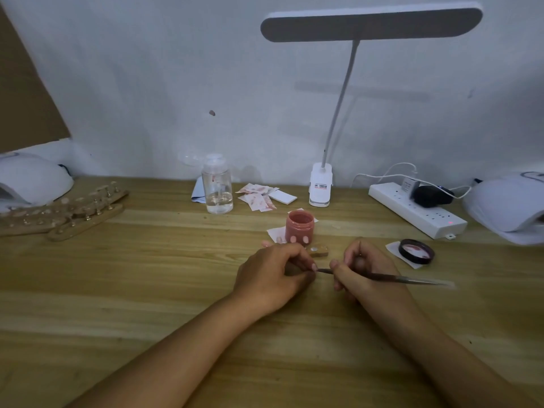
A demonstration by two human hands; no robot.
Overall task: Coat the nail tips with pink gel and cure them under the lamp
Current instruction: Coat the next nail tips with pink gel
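My left hand (pixel 273 275) and my right hand (pixel 359 269) meet over the middle of the wooden table (pixel 147 304). The right hand grips a thin brush (pixel 412 279), its handle pointing right and its tip reaching my left fingertips. The left hand's fingers are curled round something small that I cannot make out. Just behind the hands stands an open jar of pink gel (pixel 299 226), with a small wooden nail-tip stand (pixel 318 250) in front of it. The jar's black lid (pixel 416 251) lies to the right on a paper square.
Wooden strips with nail tips (pixel 73 213) lie at the left. White curing lamps sit at the far left (pixel 32 179) and far right (pixel 506 204). A clear pump bottle (pixel 217 185), stained wipes (pixel 259 197), a clip desk lamp (pixel 321 184) and a power strip (pixel 418 212) line the wall.
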